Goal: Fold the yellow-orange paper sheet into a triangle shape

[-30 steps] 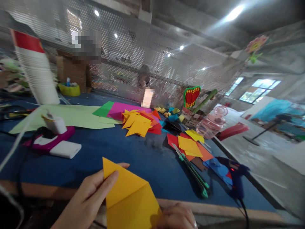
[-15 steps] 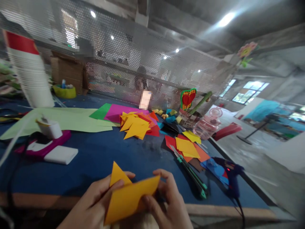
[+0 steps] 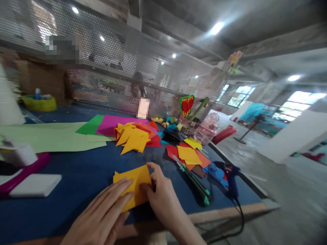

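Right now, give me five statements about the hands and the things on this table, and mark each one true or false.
1. Both hands press the yellow paper flat on the blue table. True.
2. The left hand holds the glue gun. False: the glue gun lies untouched to the right.
3. The green cutter lies right of the right hand. True.
4. The folded paper is purple. False: it is yellow.
5. A heap of yellow and red paper pieces lies beyond the hands. True.

Left hand (image 3: 102, 214) and right hand (image 3: 163, 200): both bare, no gloves, no rings or watch visible. Forearms uncovered to the frame edge; no sleeves in view. Fingers (image 3: 120, 190) unadorned.
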Demonstrator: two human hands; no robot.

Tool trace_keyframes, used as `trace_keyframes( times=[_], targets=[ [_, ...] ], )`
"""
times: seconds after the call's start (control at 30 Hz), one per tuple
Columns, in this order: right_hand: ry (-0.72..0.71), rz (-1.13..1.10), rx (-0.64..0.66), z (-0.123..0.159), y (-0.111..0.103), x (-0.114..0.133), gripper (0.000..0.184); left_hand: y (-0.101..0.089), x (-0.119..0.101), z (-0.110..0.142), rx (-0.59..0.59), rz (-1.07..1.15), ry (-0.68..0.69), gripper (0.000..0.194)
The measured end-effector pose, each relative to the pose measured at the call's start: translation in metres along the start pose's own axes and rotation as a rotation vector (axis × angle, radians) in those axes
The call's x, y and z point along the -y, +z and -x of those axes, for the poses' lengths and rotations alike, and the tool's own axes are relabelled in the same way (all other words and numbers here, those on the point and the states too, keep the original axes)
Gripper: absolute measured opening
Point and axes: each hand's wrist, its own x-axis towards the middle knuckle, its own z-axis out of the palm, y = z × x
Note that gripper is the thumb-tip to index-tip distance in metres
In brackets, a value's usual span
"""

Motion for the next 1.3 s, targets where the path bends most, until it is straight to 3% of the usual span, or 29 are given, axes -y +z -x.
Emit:
trace_keyframes(
  times=[0.13,0.23,0.4,0.47,0.63,0.83,0.9,0.97,1.07,1.13,1.2,1.23,1.3],
  targets=[
    [0.008,-0.005,0.02,0.0,-0.001,-0.004,0.063,0.008,0.01,0.005,0.14,-0.006,-0.256,0.055],
    [-0.021,-0.026,0.019,0.006,-0.005,-0.005,0.073,0.005,0.013,-0.005,0.12,0.111,-0.406,0.056],
    [-0.234,-0.074,-0.037,0.015,-0.015,-0.009,0.084,-0.007,0.007,-0.027,0.073,0.25,-0.548,0.06],
    [-0.236,-0.093,-0.024,0.015,-0.02,-0.01,0.085,-0.013,0.007,-0.027,0.068,0.29,-0.604,0.061],
    [-0.122,-0.131,0.093,0.012,-0.028,-0.004,0.077,-0.025,0.014,-0.017,0.107,0.412,-0.714,0.059],
    [-0.079,-0.342,0.069,0.022,-0.015,-0.001,0.056,-0.021,0.014,-0.024,0.084,0.57,-0.734,0.062],
    [-0.037,-0.357,0.07,0.029,-0.01,-0.003,0.055,-0.018,0.016,-0.024,0.158,0.641,-0.762,0.051],
    [-0.038,-0.388,0.096,0.034,-0.009,-0.004,0.067,-0.015,0.021,-0.021,0.239,0.641,-0.766,0.037],
    [-0.135,-0.522,0.053,0.037,-0.016,0.0,0.074,-0.018,0.029,-0.016,0.337,0.524,-0.686,0.028],
    [-0.189,-0.551,0.016,0.036,-0.023,0.005,0.061,-0.025,0.03,-0.02,0.567,0.526,-0.598,0.025],
    [-0.162,-0.478,0.085,0.035,-0.028,0.011,0.054,-0.034,0.027,-0.032,0.851,0.582,-0.521,0.032],
    [-0.129,-0.413,0.143,0.035,-0.028,0.013,0.053,-0.038,0.024,-0.041,0.934,0.594,-0.489,0.037],
    [-0.075,-0.273,0.204,0.036,-0.025,0.016,0.051,-0.041,0.018,-0.06,0.963,0.545,-0.447,0.04]
  ],
)
